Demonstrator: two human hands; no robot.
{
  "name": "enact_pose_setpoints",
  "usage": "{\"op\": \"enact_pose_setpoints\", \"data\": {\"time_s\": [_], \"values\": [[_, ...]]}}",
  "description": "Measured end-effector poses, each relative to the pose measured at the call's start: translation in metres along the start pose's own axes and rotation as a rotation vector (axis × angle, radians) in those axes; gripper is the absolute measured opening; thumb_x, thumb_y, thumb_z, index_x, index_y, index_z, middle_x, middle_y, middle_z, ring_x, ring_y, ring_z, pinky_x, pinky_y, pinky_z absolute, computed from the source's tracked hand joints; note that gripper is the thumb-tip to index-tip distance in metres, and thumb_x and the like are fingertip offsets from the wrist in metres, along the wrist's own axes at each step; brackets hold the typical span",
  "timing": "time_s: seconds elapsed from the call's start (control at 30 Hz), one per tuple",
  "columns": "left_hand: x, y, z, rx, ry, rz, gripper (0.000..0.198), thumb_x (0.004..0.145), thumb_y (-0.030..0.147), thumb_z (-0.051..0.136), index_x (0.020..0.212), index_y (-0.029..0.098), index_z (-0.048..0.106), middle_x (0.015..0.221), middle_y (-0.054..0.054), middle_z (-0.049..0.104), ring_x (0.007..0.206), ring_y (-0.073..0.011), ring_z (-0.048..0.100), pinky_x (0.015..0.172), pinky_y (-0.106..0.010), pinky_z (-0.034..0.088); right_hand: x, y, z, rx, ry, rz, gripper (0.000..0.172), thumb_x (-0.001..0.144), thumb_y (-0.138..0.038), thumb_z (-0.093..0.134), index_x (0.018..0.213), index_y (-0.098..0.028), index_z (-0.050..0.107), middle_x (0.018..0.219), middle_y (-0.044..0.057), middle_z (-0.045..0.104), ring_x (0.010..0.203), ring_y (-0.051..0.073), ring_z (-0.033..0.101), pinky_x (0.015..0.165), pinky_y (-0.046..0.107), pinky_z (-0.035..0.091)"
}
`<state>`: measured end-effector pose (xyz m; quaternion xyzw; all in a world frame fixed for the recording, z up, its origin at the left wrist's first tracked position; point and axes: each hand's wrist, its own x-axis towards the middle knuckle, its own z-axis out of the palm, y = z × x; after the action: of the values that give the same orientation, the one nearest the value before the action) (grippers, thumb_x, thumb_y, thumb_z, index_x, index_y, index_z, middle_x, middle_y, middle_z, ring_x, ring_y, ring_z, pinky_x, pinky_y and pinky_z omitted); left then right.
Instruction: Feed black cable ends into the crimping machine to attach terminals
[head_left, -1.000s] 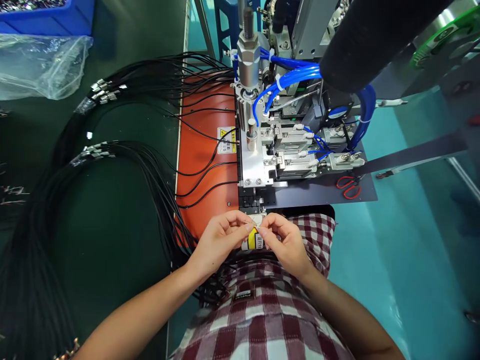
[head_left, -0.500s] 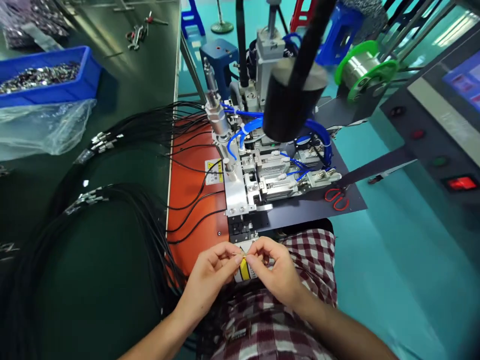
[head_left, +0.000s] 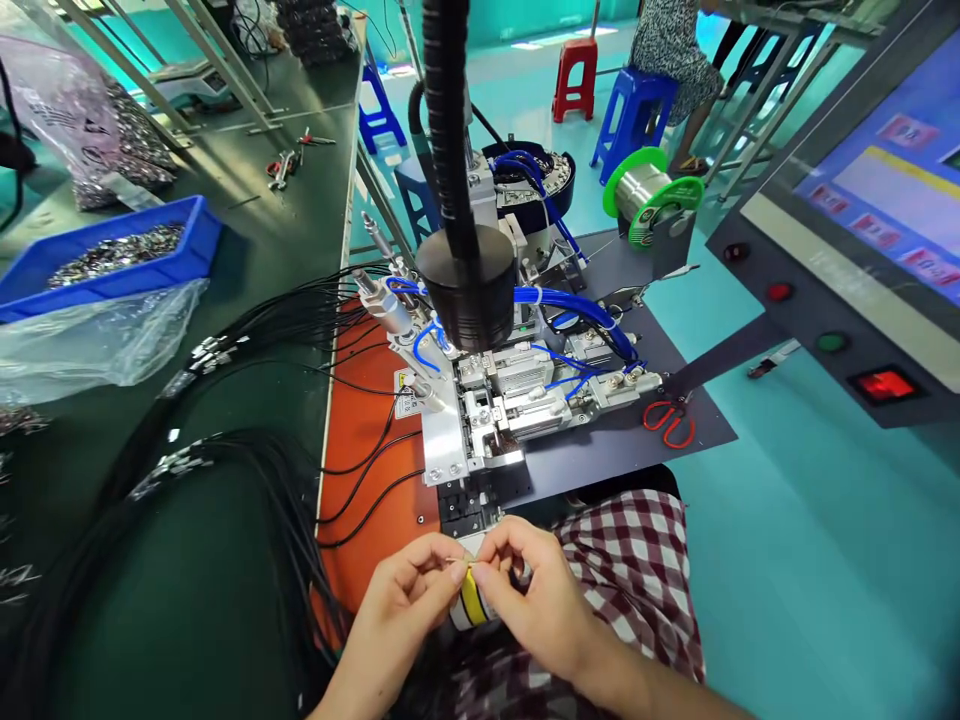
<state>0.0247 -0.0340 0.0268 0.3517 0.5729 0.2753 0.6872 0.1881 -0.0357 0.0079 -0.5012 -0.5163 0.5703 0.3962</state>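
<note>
Both hands meet low in the middle of the head view, above my lap. My left hand is closed, its thumb and forefinger pinching a thin, pale wire. My right hand is closed in a pinch too, its fingertips against the left ones at the same wire. Most of this wire is hidden by the fingers. Just behind the fingertips is a yellow-striped white label on the front of the machine. The machine's metal fixture stands beyond the hands.
Black cables lie bundled on the dark table at left, several running over an orange panel. A blue bin holds small metal parts. At right are red-handled scissors, a solder-like wire spool and a control screen. A person sits behind.
The camera view has tilted up, so the machine, table and hands appear lower and more of the room and screen shows. Both hands keep their pinch, fingertips together.
</note>
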Motion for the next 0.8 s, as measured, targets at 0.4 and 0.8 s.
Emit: {"op": "enact_pose_setpoints", "data": {"time_s": [0.4,0.8], "values": [[0.0,-0.005,-0.004,0.0,0.013,0.003,0.04,0.077,0.052,0.07,0.083,0.014,0.059,0.058,0.007,0.034,0.05,-0.0041,0.022,0.047,-0.019,0.016,0.0,-0.002,-0.006,-0.012,-0.025,0.011,0.004,0.081,-0.019,0.061,0.078,-0.017,0.058,0.073,-0.001,0.057,0.063,0.011,0.053,0.06,0.022,0.044],[-0.05,-0.006,-0.052,0.137,-0.43,0.12,0.051,0.066,0.065,0.07,0.062,0.015,0.058,0.058,-0.002,0.049,0.051,-0.0091,0.039,0.047,-0.023,0.027,-0.013,-0.017,-0.082,-0.337,-0.011,-0.248,0.022,0.089,-0.037,0.055,0.072,-0.023,0.055,0.067,0.0,0.054,0.059,0.015,0.051,0.056,0.024,0.041]]}}
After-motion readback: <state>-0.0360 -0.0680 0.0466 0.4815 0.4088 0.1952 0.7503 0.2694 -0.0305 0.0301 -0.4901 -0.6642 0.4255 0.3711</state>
